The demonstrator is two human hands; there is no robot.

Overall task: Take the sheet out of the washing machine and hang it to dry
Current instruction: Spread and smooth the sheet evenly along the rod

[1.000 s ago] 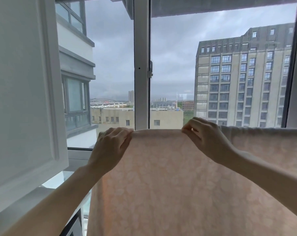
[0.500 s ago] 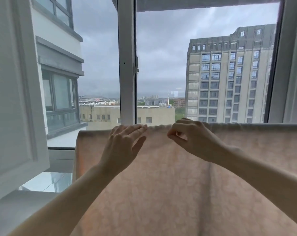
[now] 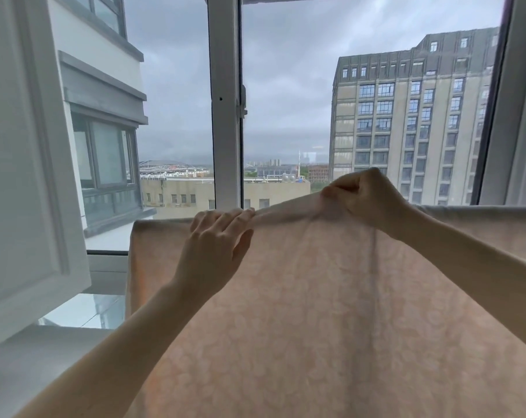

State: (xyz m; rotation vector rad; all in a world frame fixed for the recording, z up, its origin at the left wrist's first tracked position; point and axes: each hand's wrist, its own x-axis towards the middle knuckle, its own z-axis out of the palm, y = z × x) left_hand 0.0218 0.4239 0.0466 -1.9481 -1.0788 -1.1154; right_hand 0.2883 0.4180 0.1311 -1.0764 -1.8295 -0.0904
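A pale pink patterned sheet (image 3: 331,312) hangs in front of me, draped over a support that it hides, and fills the lower right of the view. My right hand (image 3: 365,197) pinches the sheet's top fold and lifts it into a peak above the hanging line. My left hand (image 3: 216,245) lies with straight fingers on the top edge just left of that peak. The sheet's left edge hangs straight down near the window sill.
A large window with a white centre post (image 3: 225,101) stands right behind the sheet, with buildings and grey sky beyond. A white open window sash (image 3: 23,164) juts in at the left. A white sill (image 3: 29,357) runs below it.
My right hand has raised the top fold into a peak; before, both hands were on the level top edge. The view has shifted, showing more of the sheet's left edge.
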